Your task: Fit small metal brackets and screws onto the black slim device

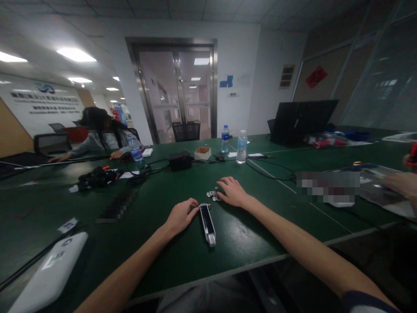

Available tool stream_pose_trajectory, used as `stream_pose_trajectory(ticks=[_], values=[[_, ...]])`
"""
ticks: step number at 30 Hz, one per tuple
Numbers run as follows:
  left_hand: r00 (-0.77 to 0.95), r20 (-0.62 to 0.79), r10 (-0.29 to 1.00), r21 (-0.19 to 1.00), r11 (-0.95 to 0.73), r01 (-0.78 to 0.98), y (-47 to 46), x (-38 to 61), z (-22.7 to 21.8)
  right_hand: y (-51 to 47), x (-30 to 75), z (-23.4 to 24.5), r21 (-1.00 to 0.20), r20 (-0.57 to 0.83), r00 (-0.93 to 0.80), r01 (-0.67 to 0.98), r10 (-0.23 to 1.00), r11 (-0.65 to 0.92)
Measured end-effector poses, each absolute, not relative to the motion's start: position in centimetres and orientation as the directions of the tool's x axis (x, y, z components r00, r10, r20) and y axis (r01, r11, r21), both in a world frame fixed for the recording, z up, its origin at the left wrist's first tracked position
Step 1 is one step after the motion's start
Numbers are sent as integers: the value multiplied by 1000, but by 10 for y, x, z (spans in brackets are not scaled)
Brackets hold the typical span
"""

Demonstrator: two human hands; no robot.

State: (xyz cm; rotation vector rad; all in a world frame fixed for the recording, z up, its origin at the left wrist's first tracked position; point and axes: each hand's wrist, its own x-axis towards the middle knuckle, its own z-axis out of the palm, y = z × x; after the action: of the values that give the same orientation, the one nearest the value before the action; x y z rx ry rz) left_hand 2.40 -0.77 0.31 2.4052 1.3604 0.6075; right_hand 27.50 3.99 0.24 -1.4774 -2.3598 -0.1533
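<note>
A long narrow black device with a silver end (207, 224) lies on the green table (247, 234) in front of me. My left hand (180, 215) rests against the device's far end, fingers curled and pinched at it. My right hand (232, 192) lies palm down, fingers bent over several small metal parts (212, 195) just beyond the device. What the fingertips of either hand grip is too small to make out.
Two water bottles (241, 147), a small cardboard box (202, 153), a black adapter (180, 160) and cables sit further back. A white device (52, 274) lies at the near left. A laptop (301, 119) stands at the back right. Another person (97, 134) sits at the far left; someone's hand (402, 184) is at the right edge.
</note>
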Motion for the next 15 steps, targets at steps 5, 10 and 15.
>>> stream_pose_trajectory(ticks=[5, 10, 15], values=[[453, 185, 872, 472, -484, 737, -9, 24, 5, 46, 281, -4, -122, 174, -352, 919, 920, 374], [453, 185, 872, 471, -483, 738, -8, 24, 4, 46, 281, -4, -120, 216, -312, 932, 925, 343], [461, 198, 865, 476, -496, 726, -7, 23, 2, 48, 284, -4, -126, 125, -278, 948, 952, 293]])
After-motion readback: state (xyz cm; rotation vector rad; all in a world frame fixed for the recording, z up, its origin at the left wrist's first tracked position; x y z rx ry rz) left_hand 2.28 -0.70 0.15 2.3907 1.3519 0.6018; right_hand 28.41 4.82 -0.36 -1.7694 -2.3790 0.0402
